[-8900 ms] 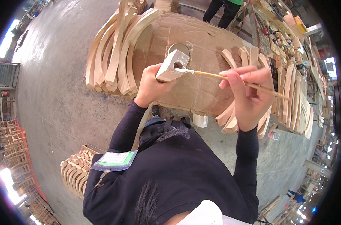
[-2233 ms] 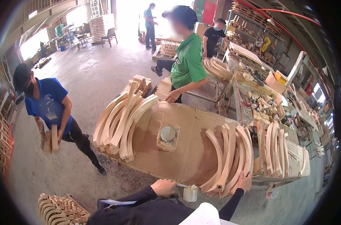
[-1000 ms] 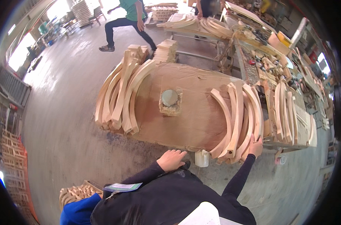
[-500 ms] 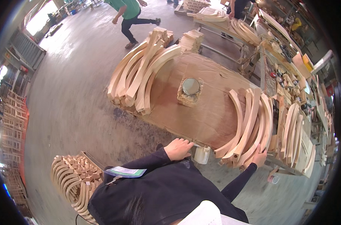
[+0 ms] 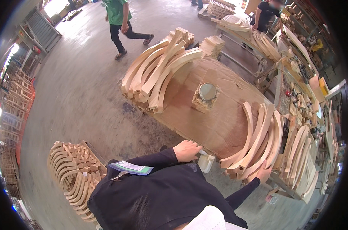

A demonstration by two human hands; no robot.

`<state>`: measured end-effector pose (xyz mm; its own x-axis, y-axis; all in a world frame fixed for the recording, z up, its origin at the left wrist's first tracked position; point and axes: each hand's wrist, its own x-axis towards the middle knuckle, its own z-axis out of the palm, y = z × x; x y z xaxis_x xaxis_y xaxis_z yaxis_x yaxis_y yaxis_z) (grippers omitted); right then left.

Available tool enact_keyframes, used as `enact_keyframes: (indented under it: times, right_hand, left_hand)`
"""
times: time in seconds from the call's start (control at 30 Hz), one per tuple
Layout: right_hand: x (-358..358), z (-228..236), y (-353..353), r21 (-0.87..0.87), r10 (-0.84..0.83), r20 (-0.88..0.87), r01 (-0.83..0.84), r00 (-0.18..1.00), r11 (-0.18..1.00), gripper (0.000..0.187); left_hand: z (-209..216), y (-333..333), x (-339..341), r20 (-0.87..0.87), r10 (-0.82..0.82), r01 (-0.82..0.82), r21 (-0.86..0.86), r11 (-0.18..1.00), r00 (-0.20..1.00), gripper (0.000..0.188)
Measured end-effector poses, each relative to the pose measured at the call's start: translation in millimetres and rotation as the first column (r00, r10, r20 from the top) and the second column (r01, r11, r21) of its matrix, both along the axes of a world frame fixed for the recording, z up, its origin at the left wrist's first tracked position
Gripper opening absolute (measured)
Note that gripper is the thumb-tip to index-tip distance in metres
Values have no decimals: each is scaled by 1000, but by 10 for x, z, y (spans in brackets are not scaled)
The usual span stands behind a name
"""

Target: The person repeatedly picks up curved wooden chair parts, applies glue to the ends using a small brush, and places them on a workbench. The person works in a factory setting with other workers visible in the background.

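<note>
My left hand [image 5: 188, 150] is at the near edge of the cardboard-covered table [image 5: 178, 120], fingers curled. A thin whitish stick-like part lies at its fingertips, beside a white translucent plastic container [image 5: 206, 163]; what the fingers close on is hidden. My right hand [image 5: 263, 173] is closed round the near end of a curved wooden piece [image 5: 271, 147], at the outer side of the right-hand pile. Several similar pale pieces in that pile lean over one another. Toward the table's middle, a round pot with a pale top [image 5: 207, 92] sits on a crusted block.
Another pile of curved wood [image 5: 158, 73] covers the table's far left. More curved pieces [image 5: 72, 176] are stacked on the floor at left. To the right stands a cluttered workbench [image 5: 296, 99]. A person in green [image 5: 118, 19] walks beyond; another stands at the back right.
The view has shifted, moving the table right and down in the picture. The person in green has walked left. My right hand stays on the wood; my left remains by the container.
</note>
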<state>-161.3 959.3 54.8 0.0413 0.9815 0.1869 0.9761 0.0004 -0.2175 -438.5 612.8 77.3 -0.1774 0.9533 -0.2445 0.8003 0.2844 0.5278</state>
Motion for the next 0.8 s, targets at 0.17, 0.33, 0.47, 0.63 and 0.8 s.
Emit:
enact_keyframes:
  times: [0.17,0.33,0.47,0.63,0.8]
  right_hand:
    - [-13,25,-32,-4,15,-47,-16,999,1000,67]
    - [-13,25,-9,-35,-23,-37,21,999,999,67]
    - [-27,43,-33,-36,-1,-38,0,999,999,66]
    - [7,4,49,-47,39,42,-37,998,998,63]
    - [25,-28,120,-44,60,148,-55,987,998,62]
  left_hand:
    - [34,5,14,5,1,-1,-2,1000,1000,48]
    - [11,-42,34,-12,28,-29,-11,1000,1000,49]
    - [42,-75,33,-7,75,-75,9,997,997,47]
    - [-115,-153,-9,-36,203,-205,-60,977,979,44]
    - [-516,-368,-66,-70,408,-413,-200,889,911,43]
